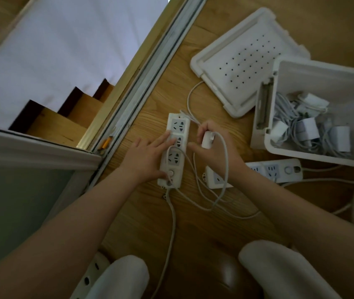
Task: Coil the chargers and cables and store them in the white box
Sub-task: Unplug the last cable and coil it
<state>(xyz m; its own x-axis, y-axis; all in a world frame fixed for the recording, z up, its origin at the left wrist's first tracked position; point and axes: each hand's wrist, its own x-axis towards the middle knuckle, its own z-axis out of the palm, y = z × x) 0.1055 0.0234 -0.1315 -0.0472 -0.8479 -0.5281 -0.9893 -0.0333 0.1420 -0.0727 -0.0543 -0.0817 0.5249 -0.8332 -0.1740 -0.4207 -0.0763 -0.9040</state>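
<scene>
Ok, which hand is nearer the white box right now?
Right. The right hand, gripping a white charger, is beside the white box with bare floor between; the left hand rests flat on the power strip, farther away.

This looks like a room in a home. The wooden plank floor [193,234] is crossed by a metal sliding-door track [150,83], as one finds at a balcony or a room door. On the far side of the track are wooden steps [72,117]. On the near side of the track, a household power strip [175,147], a second power strip [273,169], a white box [323,70] of chargers [307,128] and its lid [247,59] lie directly on the floor.
</scene>
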